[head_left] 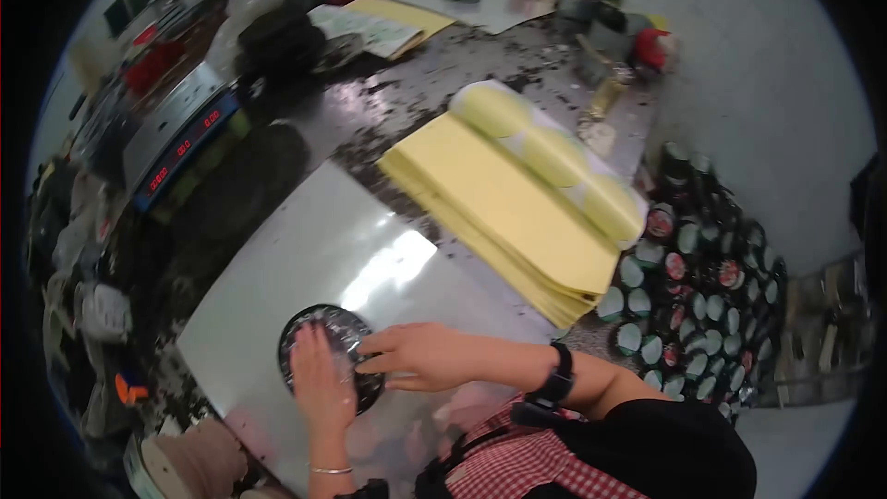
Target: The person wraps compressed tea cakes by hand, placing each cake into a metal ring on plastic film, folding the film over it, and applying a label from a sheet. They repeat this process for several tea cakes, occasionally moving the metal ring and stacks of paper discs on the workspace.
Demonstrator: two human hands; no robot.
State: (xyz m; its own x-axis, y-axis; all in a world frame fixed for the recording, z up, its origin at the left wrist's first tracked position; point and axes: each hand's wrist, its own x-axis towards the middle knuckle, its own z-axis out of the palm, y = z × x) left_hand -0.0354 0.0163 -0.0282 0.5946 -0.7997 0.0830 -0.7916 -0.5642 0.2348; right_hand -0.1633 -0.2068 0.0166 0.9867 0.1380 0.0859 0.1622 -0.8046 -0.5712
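Note:
A round black disc point(371, 395) with a shiny, see-through wrinkled surface lies on a smooth, reflective metal sheet point(277, 249). My left hand point(321, 374) lies flat over the disc, fingers stretched out and covering much of its left and middle part. From the right, my right hand point(411, 356) reaches over the disc's right edge with its fingers extended and apart. The fingertips of both hands are close together on the disc. A bracelet circles my left wrist, and a black band is on my right wrist.
Beyond the sheet lies a yellow paper stack point(508, 212) with printed label sheets point(554, 157) along its far side. A scale point(185, 148) with red digits stands at left. Many round-topped items point(693, 314) crowd the right; a twine spool point(194, 462) sits bottom left.

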